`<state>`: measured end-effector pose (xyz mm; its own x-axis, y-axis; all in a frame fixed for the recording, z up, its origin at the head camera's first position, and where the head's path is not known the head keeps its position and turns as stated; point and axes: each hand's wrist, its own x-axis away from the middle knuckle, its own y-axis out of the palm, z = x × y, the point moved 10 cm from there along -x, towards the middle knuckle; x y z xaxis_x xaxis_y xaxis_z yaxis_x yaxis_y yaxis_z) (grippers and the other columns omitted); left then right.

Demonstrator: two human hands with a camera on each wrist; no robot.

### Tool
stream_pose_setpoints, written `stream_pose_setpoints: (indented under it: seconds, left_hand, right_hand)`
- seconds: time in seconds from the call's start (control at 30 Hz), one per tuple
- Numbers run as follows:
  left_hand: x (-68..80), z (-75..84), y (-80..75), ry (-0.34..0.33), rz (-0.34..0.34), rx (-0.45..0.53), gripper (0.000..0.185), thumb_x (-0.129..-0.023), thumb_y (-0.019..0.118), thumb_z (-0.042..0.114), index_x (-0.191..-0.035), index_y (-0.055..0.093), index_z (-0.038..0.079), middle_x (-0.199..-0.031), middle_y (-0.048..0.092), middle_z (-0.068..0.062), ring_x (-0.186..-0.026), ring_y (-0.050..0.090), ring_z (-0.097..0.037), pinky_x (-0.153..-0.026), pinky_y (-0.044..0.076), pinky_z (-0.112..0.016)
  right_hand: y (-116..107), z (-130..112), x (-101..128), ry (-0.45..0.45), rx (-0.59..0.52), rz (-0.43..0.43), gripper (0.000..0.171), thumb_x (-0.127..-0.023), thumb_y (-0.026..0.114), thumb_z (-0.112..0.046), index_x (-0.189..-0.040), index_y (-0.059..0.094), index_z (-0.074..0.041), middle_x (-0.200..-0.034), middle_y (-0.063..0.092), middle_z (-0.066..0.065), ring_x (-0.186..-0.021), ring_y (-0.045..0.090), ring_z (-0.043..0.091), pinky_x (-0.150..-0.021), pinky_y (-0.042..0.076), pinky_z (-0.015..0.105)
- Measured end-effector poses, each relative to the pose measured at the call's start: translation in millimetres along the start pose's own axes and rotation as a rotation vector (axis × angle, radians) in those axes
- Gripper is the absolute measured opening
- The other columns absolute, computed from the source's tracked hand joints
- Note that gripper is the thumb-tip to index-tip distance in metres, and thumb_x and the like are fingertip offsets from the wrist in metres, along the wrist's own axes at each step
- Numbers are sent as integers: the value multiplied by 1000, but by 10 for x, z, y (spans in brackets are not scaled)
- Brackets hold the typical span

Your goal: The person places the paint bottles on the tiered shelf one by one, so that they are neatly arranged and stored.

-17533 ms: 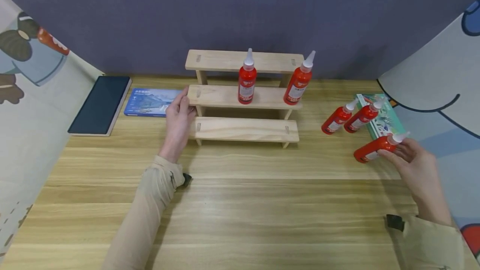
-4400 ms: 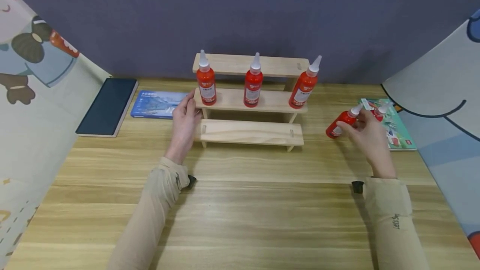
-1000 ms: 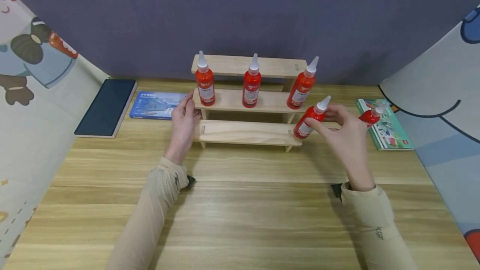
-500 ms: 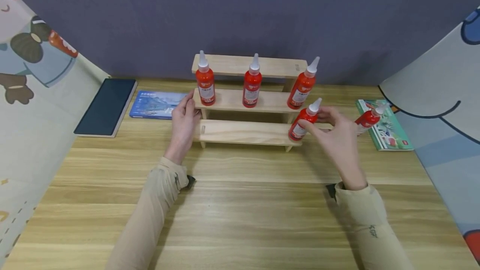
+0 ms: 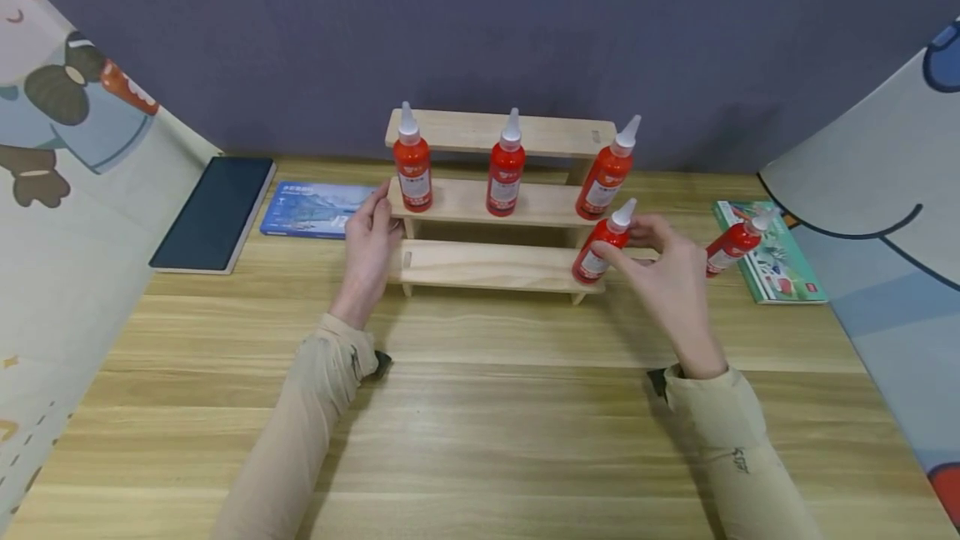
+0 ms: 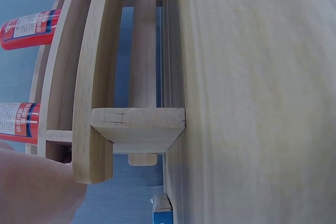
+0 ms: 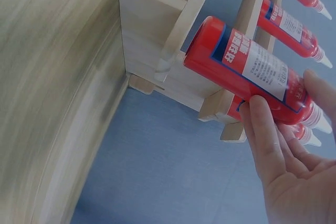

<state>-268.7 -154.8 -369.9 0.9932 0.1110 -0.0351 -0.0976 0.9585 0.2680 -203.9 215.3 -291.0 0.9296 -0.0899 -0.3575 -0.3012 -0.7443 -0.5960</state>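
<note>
A three-tier wooden display stand [image 5: 491,261] stands against the back wall. Its left end, by the middle tier, is in the grip of my left hand [image 5: 367,257]; part of that hand [image 6: 37,187] shows in the left wrist view. Between thumb and fingers, my right hand [image 5: 667,277] holds a red squeeze bottle [image 5: 596,252] with a white nozzle, its base at the right end of the lowest tier. In the right wrist view this bottle [image 7: 249,69] shows a white label. Three matching bottles stand along the middle tier, at left [image 5: 413,169], centre [image 5: 506,177] and right [image 5: 604,177].
Another red bottle [image 5: 731,247] stands at the right, beside a green book or box [image 5: 783,261]. On the left lie a blue flat box [image 5: 315,208] and a dark notebook [image 5: 213,213]. A dark wall [image 5: 480,23] closes the back of the wooden table [image 5: 480,432].
A third bottle joined the middle tier at its left end. My right hand then brought another from the table's right to the lowest tier, lowering it slightly leftward. My left hand kept its grip.
</note>
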Motion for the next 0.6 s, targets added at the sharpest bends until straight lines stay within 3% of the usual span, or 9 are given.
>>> stream_pose_setpoints:
  seconds: [0.6]
  left_hand:
    - [9, 9, 10, 2, -13, 7, 47, -108, 36, 17, -152, 30, 3, -157, 29, -14, -135, 42, -25, -108, 44, -33]
  right_hand:
    - [47, 15, 4, 16, -15, -24, 48, -79, 84, -34, -111, 67, -2, -101, 70, 11, -91, 66, 22, -65, 51, 4]
